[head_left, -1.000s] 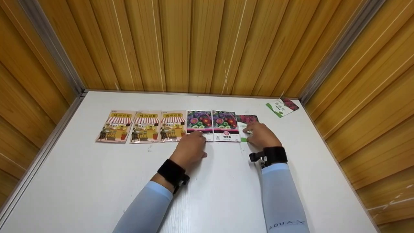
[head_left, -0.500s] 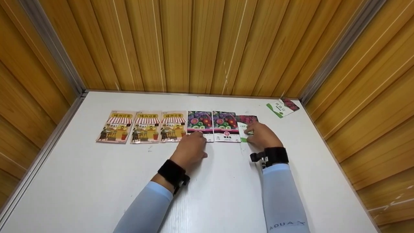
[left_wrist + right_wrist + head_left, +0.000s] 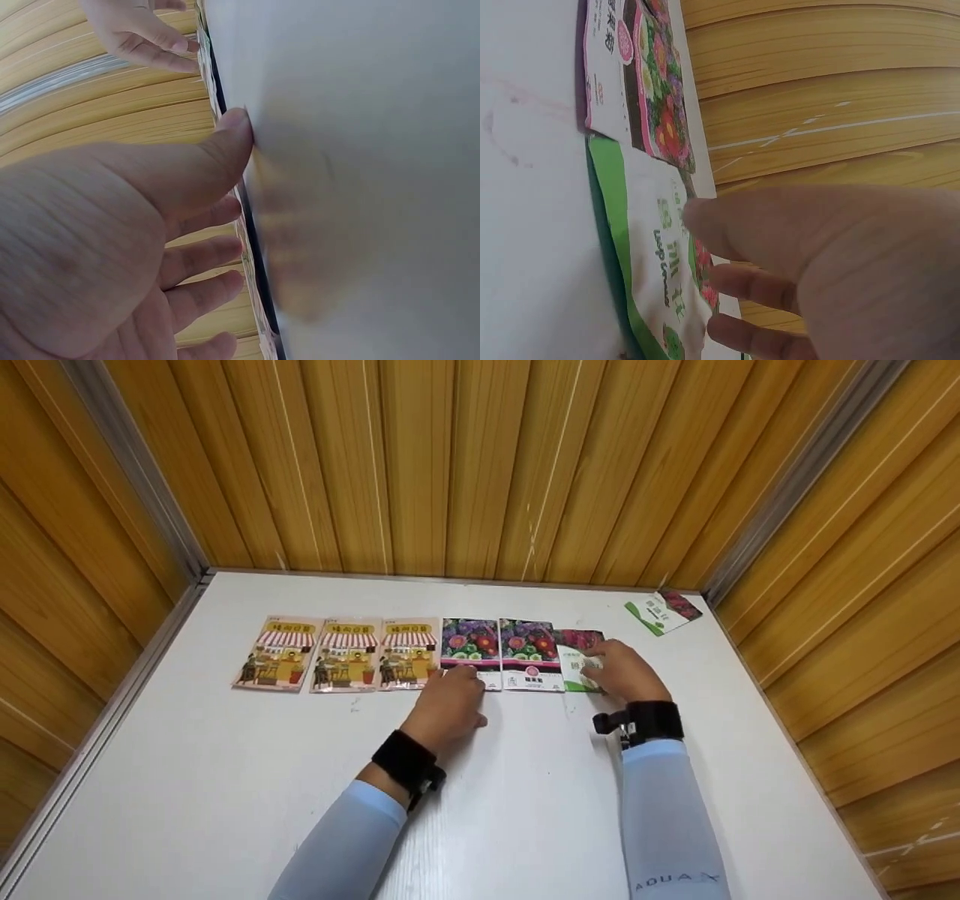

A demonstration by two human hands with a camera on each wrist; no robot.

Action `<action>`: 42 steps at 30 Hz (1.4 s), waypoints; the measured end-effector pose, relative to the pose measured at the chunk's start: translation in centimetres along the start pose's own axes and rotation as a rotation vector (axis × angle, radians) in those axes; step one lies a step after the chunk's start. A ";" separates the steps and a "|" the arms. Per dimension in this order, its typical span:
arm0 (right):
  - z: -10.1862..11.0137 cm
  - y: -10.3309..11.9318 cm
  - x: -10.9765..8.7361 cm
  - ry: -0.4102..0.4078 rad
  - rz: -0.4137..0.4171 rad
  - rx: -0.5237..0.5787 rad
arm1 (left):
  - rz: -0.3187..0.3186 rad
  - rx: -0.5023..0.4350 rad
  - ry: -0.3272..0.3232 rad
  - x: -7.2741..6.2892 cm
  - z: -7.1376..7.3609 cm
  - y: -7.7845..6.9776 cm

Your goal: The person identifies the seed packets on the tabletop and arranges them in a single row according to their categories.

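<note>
In the head view a row of flat packets lies across the table. My left hand (image 3: 448,706) rests over the lower part of a flower-print seed packet (image 3: 470,643), fingers extended; in the left wrist view its thumb (image 3: 229,142) meets the white surface. A matching flower-print packet (image 3: 529,641) lies to its right. At the row's right end, the fingers of my right hand (image 3: 631,673) touch a green-and-white seed packet (image 3: 574,660) and cover its right side. In the right wrist view, the thumb (image 3: 712,221) is at this packet's printed face, with the fingers loosely extended.
Three pink packets (image 3: 345,656) with a striped-awning picture lie at the row's left. Another green-and-white packet (image 3: 660,613) lies askew at the table's back right corner. Wood-patterned walls (image 3: 487,472) surround the white table (image 3: 510,810).
My right hand has shifted slightly right, baring more of the green-and-white packet. The left hand stays on the flower-print packet. The whole head view has shifted slightly.
</note>
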State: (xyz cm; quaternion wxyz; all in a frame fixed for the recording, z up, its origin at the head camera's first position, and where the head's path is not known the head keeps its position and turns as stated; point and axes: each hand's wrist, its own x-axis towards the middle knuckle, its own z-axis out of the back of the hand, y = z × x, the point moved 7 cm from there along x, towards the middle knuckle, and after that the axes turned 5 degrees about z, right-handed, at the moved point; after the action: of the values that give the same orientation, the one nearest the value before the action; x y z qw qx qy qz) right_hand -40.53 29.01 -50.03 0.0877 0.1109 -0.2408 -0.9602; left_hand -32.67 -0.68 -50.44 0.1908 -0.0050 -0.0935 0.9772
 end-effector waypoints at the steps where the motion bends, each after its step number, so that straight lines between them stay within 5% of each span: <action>1: 0.3 -0.4 0.2 -0.002 0.001 -0.012 | 0.001 0.002 0.000 0.0 0.0 0.0; 9: 2.3 -4.3 1.6 -0.019 -0.101 -0.068 | 0.010 -0.004 0.018 -0.1 -0.5 0.0; 19: 2.8 -7.1 4.1 0.024 -0.107 -0.173 | -0.008 0.029 -0.004 0.0 -0.5 -0.3; 28: 2.8 -9.2 3.7 0.090 -0.153 -0.222 | 0.010 -0.008 0.021 0.2 -0.7 -0.3; 38: 3.9 -9.0 2.0 -0.036 -0.224 -0.260 | 0.012 0.010 0.016 0.6 -0.6 -0.2; 42: 3.7 -9.5 1.1 -0.156 -0.223 -0.186 | 0.013 0.023 0.024 0.5 -0.7 -0.3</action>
State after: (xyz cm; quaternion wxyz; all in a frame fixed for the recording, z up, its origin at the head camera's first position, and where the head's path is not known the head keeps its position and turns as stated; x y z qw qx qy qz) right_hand -43.58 38.65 -51.55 -0.0284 0.0534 -0.1429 -0.9879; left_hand -32.97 -0.11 -51.03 0.1854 -0.0151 -0.0799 0.9793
